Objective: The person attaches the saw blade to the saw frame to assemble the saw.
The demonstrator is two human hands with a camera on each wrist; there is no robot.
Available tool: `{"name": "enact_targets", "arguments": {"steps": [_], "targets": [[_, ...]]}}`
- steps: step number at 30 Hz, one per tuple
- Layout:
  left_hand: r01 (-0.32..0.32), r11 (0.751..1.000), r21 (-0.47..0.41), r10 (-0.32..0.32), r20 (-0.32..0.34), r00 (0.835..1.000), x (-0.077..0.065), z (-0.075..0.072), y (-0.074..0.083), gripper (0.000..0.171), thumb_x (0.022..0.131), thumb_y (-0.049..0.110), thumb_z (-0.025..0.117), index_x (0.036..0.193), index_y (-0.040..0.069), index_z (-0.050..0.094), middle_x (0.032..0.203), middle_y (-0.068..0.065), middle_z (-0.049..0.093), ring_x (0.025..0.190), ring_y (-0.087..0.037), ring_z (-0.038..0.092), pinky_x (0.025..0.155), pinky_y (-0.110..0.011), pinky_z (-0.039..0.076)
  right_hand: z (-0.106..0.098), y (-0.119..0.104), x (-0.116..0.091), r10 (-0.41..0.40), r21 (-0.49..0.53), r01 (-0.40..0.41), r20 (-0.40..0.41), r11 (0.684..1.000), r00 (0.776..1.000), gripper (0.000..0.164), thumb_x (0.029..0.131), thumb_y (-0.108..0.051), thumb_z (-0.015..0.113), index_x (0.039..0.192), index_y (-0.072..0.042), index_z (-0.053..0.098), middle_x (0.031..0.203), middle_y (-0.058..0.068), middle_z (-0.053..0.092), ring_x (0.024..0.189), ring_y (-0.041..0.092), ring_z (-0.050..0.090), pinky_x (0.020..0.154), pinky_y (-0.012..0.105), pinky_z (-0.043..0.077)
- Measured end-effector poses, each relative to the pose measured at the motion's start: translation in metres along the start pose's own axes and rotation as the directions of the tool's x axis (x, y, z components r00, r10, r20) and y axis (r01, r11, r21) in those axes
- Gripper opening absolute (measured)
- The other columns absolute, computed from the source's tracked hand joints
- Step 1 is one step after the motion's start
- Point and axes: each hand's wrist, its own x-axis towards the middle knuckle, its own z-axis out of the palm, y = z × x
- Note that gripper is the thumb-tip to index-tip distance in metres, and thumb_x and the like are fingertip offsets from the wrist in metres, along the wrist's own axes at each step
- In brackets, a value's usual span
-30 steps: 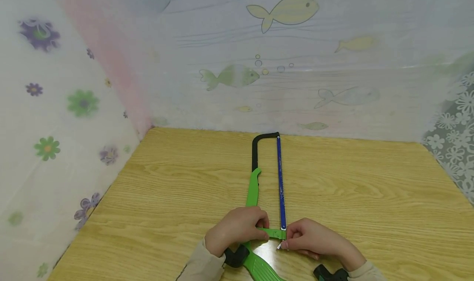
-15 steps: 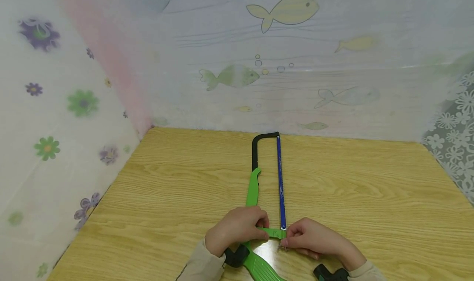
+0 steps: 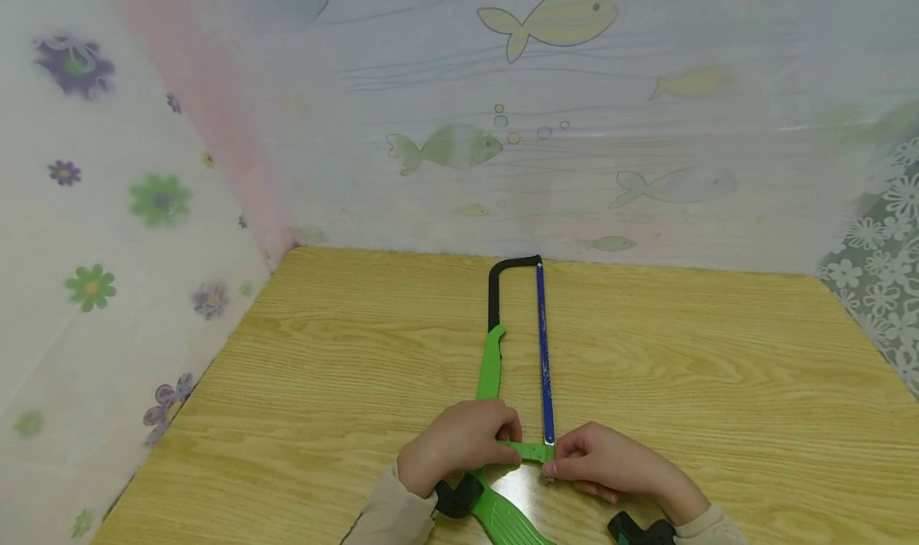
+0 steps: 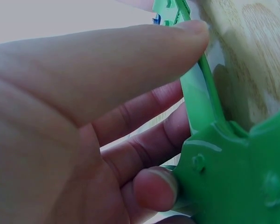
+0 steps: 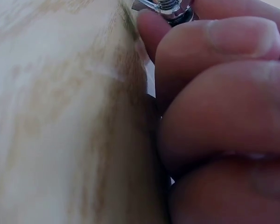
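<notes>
Bench [image 3: 323, 385]: carrying the hacksaw [image 3: 490, 365] on its side, probably for stability.
Blue blade [image 3: 544, 345]: spanning its ends.
Left grip [image 3: 463, 441]: I'm seeing it pinching the green bracket [image 3: 534, 452], likely bracing.
Right grip [image 3: 610, 461]: pinching metal fastener [image 5: 167, 5], likely for control.

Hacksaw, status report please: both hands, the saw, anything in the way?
Left hand gripping green crosspiece. Right hand pinching metal wing nut. Hacksaw on wooden table, blue blade fitted. Nothing seen in the way.

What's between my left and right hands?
In the head view, a short green crosspiece lies between your left hand and right hand, near the end of the long blue blade.
</notes>
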Motion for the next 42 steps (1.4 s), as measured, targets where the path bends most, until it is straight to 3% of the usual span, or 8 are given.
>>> {"name": "enact_targets", "arguments": {"steps": [16, 42], "targets": [[-0.002, 1.0, 0.002, 0.002, -0.002, 1.0, 0.0004, -0.0002, -0.0003, 0.014, 0.075, 0.033, 0.07, 0.077, 0.027, 0.058, 0.072, 0.015, 0.046, 0.06, -0.003, 0.043, 0.055, -0.021, 0.036, -0.0015, 0.0016, 0.0013, -0.025, -0.032, 0.025, 0.001, 0.999, 1.0, 0.024, 0.082, -0.03, 0.063, 0.069, -0.011, 0.057, 0.046, -0.008, 0.039, 0.029, 0.004, 0.031, 0.031, 0.022, 0.026], [-0.009, 1.0, -0.025, 0.009, -0.002, 1.0, -0.0007, -0.0006, -0.0012, 0.013, 0.075, 0.032, 0.071, 0.077, 0.026, 0.059, 0.072, 0.015, 0.045, 0.059, -0.004, 0.043, 0.055, -0.022, 0.036, -0.0015, 0.0012, 0.0011, -0.012, 0.018, 0.011, 0.029, 1.0, 1.0, 0.039, 0.086, -0.034, 0.057, 0.064, -0.003, 0.05, 0.043, -0.006, 0.037, 0.028, 0.005, 0.03, 0.029, 0.024, 0.026]]}}
